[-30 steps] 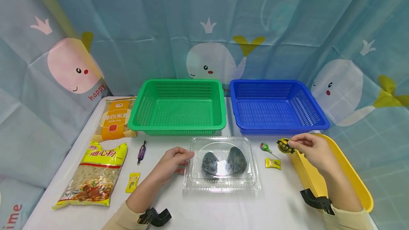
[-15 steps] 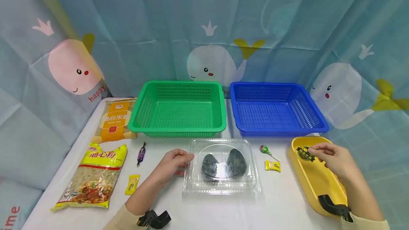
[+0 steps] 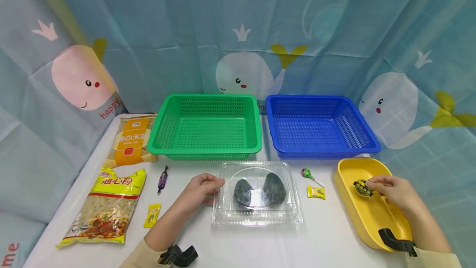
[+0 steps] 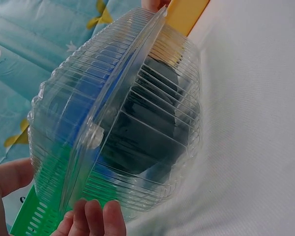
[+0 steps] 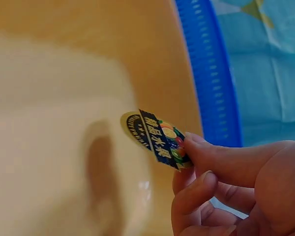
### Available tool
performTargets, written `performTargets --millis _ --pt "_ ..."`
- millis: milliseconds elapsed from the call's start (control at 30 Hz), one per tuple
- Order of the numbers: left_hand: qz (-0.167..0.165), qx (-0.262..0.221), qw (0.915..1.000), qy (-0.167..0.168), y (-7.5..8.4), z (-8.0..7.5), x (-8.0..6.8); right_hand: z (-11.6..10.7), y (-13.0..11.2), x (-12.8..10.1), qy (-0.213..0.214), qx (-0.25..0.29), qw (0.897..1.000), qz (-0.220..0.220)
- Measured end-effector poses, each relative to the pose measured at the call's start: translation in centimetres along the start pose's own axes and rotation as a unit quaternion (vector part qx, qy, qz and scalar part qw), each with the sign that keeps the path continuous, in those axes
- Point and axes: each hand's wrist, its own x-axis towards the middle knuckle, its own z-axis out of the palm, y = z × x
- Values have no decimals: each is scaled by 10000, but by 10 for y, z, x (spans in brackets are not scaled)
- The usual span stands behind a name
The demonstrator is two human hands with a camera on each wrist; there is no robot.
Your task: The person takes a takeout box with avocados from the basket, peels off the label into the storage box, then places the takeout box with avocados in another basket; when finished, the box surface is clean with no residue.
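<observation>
My right hand (image 3: pixel 390 191) pinches a round black-and-yellow sticker (image 3: pixel 363 188) just over the inside of the yellow tray (image 3: pixel 347 195). The right wrist view shows the sticker (image 5: pixel 156 138) pinched between thumb and fingertips (image 5: pixel 196 147) above the tray floor (image 5: pixel 49 147). My left hand (image 3: pixel 202 189) holds the left edge of a clear plastic clamshell box (image 3: pixel 256 192) with two dark rounded items inside. In the left wrist view my fingers (image 4: pixel 91 221) curl under the box (image 4: pixel 123 123).
A green basket (image 3: pixel 206 125) and a blue basket (image 3: pixel 320 125) stand behind the box. A lollipop (image 3: pixel 308 173) and a yellow sachet (image 3: pixel 316 192) lie between box and tray. Two noodle bags (image 3: pixel 108 206), a purple candy (image 3: pixel 162 179) and another yellow sachet (image 3: pixel 153 215) lie at left.
My right hand carried the sticker from beside the lollipop rightward and down into the yellow tray. The left hand stayed at the clamshell box.
</observation>
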Motion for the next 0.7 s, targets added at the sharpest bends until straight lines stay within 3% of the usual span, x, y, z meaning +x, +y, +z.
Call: performTargets --millis 167,433,700 --pt "-17 -18 10000 -4 -1 -1 1 3 5 5 -48 -48 10000 34" --pt "-20 2 10000 -16 -4 -1 4 5 7 8 50 -380 9988 -319" --pt "-7 8 10000 -32 -2 0 4 3 0 9 281 -315 9989 -208"
